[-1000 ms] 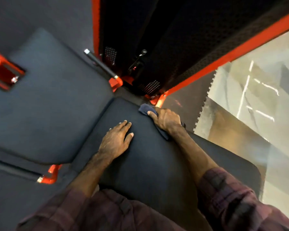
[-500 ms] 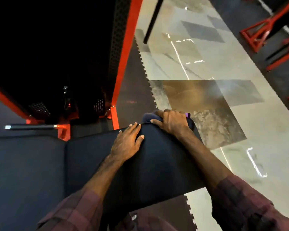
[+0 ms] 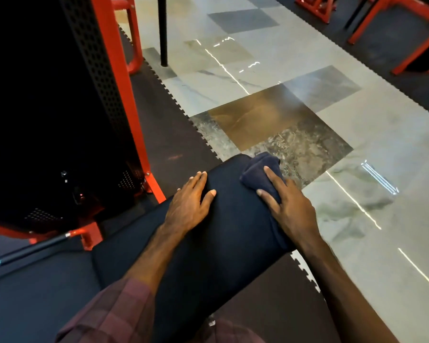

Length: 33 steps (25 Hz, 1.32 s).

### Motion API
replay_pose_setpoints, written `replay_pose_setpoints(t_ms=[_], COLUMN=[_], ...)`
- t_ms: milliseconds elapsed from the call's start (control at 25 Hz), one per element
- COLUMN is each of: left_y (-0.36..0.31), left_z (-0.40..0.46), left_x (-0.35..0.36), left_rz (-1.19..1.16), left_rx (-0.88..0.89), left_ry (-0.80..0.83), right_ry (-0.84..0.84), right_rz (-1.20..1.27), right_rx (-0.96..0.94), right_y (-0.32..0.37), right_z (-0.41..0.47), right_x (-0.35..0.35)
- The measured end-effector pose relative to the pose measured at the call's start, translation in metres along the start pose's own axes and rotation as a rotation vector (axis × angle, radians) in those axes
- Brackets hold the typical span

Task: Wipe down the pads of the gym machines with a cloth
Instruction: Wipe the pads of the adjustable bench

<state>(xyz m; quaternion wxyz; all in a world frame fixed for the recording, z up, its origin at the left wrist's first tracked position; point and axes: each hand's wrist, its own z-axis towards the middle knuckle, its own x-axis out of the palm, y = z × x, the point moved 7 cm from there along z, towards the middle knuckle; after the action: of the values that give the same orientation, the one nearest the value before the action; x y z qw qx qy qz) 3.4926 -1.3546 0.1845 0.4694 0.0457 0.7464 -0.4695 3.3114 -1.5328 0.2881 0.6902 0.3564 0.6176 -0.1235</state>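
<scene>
Glossy marble-patterned floor tiles are filling the upper right of the frame as a right hand, fingers extended, is pressing a dark blue cloth onto a black pad at centre; the left hand is resting flat and empty beside it.

Cloth on pad far corner — frame left.
</scene>
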Motion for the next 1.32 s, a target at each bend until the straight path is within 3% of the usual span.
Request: replay_pose_setpoints(t_ms=[280, 400, 520, 720, 800, 920, 1040, 1200, 1320], left_y=[-0.003, -0.004, -0.003, -0.001, -0.001, -0.003, -0.002, 0.023, 0.047], left_z=[-0.006, -0.007, -0.003, 0.0, 0.001, -0.004, -0.022, -0.053, -0.084], left_x=[0.019, 0.021, 0.021, 0.024, 0.024, 0.023, 0.022, 0.024, 0.03], left_rz=[0.035, 0.045, 0.054, 0.069, 0.065, 0.069, 0.084, 0.111, 0.143], left_rx=[-0.013, -0.003, -0.006, 0.0, 0.006, -0.018, 0.023, 0.07, 0.078], left_ry=[-0.103, -0.126, -0.091, -0.077, -0.067, -0.049, -0.057, -0.025, 0.047], right_ry=[0.041, 0.003, -0.139, -0.075, -0.162, -0.447, -0.661, -0.667, -0.718], right_rz=[0.152, 0.217, 0.22, 0.286, 0.317, 0.37, 0.632, 0.693, 0.823], right_rx=[-0.077, -0.048, -0.025, -0.018, 0.025, 0.138, 0.309, 0.487, 0.509], right_y=[0.018, -0.011, -0.041, -0.036, -0.042, -0.047, -0.042, -0.006, -0.004], right_z=[0.074, 0.033, -0.025, 0.025, 0.01, -0.054, -0.115, -0.174, -0.172], right_x=[0.021, 0.014, 0.003, 0.012, 0.008, 0.007, 0.042, 0.12, 0.122])
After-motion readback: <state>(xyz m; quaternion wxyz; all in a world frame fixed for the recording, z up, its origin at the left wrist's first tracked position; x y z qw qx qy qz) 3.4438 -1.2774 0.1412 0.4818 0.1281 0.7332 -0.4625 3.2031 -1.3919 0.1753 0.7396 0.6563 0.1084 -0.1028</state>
